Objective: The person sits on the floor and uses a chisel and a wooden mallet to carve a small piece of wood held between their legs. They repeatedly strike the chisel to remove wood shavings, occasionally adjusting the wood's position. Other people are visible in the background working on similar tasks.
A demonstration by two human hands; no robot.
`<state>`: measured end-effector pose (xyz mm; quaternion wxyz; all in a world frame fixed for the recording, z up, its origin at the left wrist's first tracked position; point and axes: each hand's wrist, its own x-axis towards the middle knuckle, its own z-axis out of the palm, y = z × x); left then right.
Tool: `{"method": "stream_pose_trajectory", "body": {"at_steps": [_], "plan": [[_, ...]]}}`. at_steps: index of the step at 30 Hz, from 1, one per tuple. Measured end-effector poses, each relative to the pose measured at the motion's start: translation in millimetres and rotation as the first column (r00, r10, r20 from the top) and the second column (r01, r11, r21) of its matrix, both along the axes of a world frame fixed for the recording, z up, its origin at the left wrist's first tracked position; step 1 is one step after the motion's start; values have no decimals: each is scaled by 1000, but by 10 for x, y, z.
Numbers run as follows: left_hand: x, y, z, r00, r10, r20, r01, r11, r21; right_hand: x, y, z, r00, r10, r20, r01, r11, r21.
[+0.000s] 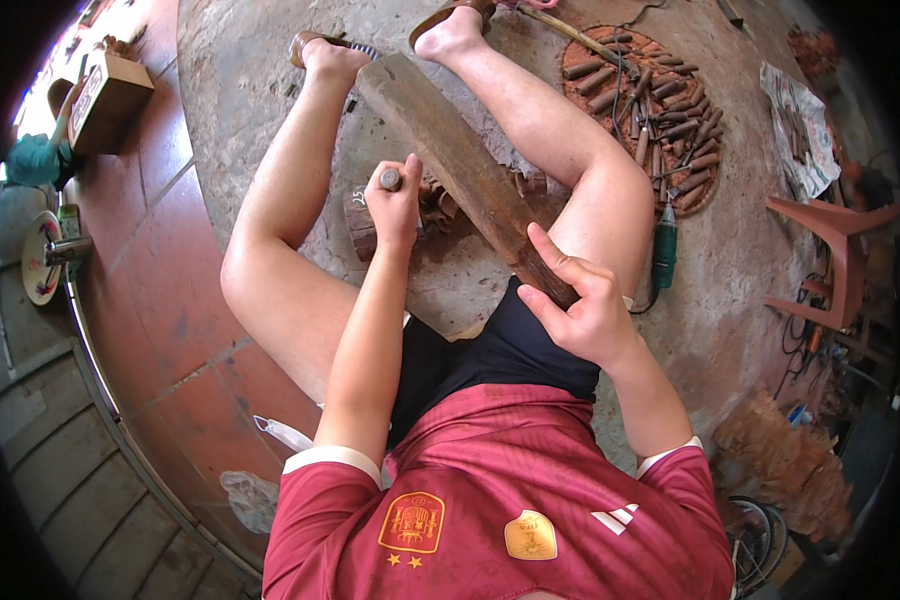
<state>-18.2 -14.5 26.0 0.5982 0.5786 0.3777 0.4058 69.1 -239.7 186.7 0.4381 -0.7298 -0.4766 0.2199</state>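
Note:
My left hand [396, 212] is closed around an upright chisel, of which only the round butt of the handle [391, 180] shows above the fist. The chisel's blade is hidden below. Under that fist, between my legs, lies a brown piece of carved wood [436, 210], partly covered by my hand and a mallet. My right hand [588, 308] grips the narrow end of this long wooden mallet [450, 160]. Its thick, squared head slants up and left over the carving, apart from the chisel butt.
Several chisels [680, 130] lie on a round patch of reddish wood dust at the far right. Closer stands a green power tool [665, 245] with a cord. A reddish plastic stool [838, 255] lies at the right. A cardboard box [120, 105] sits on the tiles at the left.

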Motion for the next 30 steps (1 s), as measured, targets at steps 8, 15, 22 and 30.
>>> {"method": "stream_pose_trajectory", "body": {"at_steps": [8, 15, 22, 30], "plan": [[-39, -37, -80, 997, 80, -24, -69, 950, 304, -46, -75, -41, 1000, 12, -11, -12, 1000, -11], [4, -14, -175, 991, 131, -14, -121, 950, 288, -43, -19, -61, 999, 6, -34, -6, 1000, 6], [48, 12, -414, 981, 187, 50, -192, 917, 349, -94, 27, 28, 999, 39, -12, -39, 999, -30], [29, -7, -262, 978, 187, 93, -208, 917, 340, -97, 18, 17, 998, 52, -31, -52, 998, -22]]}}
